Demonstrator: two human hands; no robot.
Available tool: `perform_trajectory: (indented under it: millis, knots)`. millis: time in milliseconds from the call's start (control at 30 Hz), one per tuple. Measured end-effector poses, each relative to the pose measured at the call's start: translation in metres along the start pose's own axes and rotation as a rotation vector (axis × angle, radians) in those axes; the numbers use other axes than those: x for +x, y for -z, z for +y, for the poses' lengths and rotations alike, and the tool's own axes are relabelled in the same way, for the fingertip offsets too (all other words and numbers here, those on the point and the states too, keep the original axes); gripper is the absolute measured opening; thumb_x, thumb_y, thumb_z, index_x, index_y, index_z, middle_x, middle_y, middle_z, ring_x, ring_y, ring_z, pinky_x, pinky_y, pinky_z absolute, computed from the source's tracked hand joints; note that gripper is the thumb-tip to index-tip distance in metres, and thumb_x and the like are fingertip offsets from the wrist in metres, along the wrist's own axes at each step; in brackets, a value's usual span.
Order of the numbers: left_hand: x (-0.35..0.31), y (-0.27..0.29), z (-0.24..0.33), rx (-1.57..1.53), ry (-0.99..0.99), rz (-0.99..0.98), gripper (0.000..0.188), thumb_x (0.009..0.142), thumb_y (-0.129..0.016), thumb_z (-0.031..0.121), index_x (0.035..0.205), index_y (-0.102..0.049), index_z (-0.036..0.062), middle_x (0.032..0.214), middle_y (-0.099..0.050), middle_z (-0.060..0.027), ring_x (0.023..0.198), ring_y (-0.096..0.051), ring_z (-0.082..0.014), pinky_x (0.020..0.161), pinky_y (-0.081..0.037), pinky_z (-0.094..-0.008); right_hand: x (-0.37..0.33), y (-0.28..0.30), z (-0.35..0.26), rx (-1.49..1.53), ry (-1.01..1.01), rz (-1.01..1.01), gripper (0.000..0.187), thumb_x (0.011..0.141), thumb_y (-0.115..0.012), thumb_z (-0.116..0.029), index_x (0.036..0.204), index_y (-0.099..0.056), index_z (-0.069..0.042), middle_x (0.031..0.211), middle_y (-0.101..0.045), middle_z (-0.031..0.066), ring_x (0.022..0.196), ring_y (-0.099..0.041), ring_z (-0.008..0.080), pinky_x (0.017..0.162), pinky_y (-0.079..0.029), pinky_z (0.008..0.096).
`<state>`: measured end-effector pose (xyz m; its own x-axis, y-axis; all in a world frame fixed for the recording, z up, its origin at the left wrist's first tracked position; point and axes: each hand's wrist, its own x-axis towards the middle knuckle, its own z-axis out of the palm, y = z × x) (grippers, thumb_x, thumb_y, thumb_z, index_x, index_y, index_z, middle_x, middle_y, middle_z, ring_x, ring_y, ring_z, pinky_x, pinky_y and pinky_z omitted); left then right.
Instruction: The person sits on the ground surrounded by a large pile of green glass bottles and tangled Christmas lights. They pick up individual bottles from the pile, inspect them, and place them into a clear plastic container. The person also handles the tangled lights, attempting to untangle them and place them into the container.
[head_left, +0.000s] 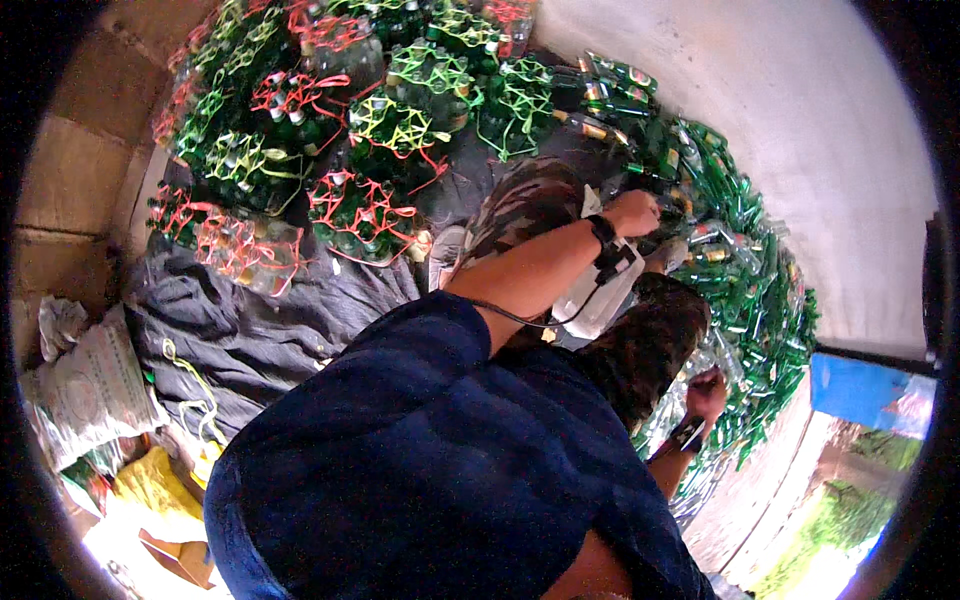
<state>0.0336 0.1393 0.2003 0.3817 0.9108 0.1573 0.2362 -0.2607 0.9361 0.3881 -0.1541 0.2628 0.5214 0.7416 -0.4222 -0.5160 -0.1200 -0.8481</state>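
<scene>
A large heap of mostly green glass bottles (740,270) lies piled along the wall in front of me. My left hand (633,212) is at the near edge of the heap, its fingers curled closed beside a green bottle (650,172). What those fingers grip is hidden. Farther right, my right hand (707,393) reaches down into the pile next to some clear glass bottles (712,355). Its fingers are bent inward, and anything inside them cannot be made out. Dark bands circle both wrists.
Bottle bundles tied with red string (365,215) and yellow-green string (400,125) stand to the left on a dark sheet (350,300). A white container (590,305) sits between my legs. Filled sacks (95,390) lie at lower left; a pale wall (800,120) rises behind the heap.
</scene>
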Motion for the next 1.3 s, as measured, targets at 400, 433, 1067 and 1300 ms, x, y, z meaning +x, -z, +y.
perform_trajectory:
  millis: [400,433,1067,1300]
  knots:
    - [0.021,-0.060,-0.038,0.310,-0.103,0.017,0.024,0.081,-0.054,0.017,0.077,-0.074,0.0044,0.087,-0.069,-0.0185,0.080,-0.066,-0.0383,0.066,-0.052,-0.0494,-0.079,0.047,0.090,-0.156,-0.319,0.030,0.020,0.099,-0.045,-0.017,0.110,-0.058,-0.008,0.100,-0.064,0.0066,0.084,-0.062,0.0189,0.069,-0.054,0.0346]
    - [0.029,-0.054,-0.043,0.391,-0.103,0.017,0.024,0.082,-0.054,0.017,0.076,-0.074,0.0048,0.087,-0.069,-0.0182,0.080,-0.066,-0.0380,0.065,-0.053,-0.0491,-0.089,0.029,0.090,-0.217,-0.324,0.006,0.030,0.099,-0.044,-0.019,0.121,-0.060,-0.007,0.110,-0.067,0.0080,0.092,-0.064,0.0190,0.070,-0.055,0.0349]
    - [0.032,-0.029,-0.038,0.169,0.145,0.077,0.023,0.082,-0.057,0.018,0.084,-0.073,0.0006,0.096,-0.070,-0.0223,0.090,-0.067,-0.0412,0.077,-0.054,-0.0479,-0.106,0.068,0.098,-0.371,-0.433,0.070,0.033,0.100,-0.045,-0.027,0.123,-0.061,-0.009,0.094,-0.065,0.0062,0.073,-0.061,0.0175,0.062,-0.052,0.0352]
    - [0.007,-0.025,-0.006,0.493,-0.067,-0.057,0.020,0.080,-0.058,0.019,0.085,-0.074,0.0075,0.091,-0.071,-0.0170,0.086,-0.069,-0.0312,0.074,-0.054,-0.0433,-0.145,0.121,0.125,-0.410,-0.404,0.103,0.032,0.100,-0.045,-0.029,0.119,-0.063,-0.010,0.086,-0.064,0.0051,0.067,-0.059,0.0166,0.059,-0.051,0.0348]
